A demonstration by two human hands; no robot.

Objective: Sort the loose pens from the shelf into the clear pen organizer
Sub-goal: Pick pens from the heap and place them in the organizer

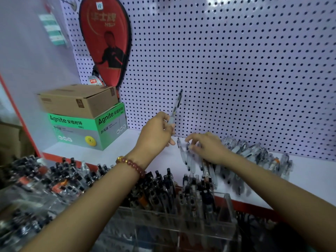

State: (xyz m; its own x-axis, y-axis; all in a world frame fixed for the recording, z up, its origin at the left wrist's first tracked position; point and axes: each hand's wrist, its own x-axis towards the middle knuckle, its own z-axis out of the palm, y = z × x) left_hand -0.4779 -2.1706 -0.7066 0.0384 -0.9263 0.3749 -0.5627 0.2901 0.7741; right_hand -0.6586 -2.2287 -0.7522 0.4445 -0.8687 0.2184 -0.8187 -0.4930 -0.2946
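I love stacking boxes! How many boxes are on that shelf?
2. A brown cardboard box sits on top of a green Agnite box, both at the left end of the shelf. More could be hidden behind them.

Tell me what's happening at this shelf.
A person is sorting pens. The left hand holds one pen nearly upright above the white shelf. The right hand reaches into the loose pens lying by the pegboard, with its fingers curled over them. The blur hides whether it has gripped one. The clear organizer in front already holds many pens.
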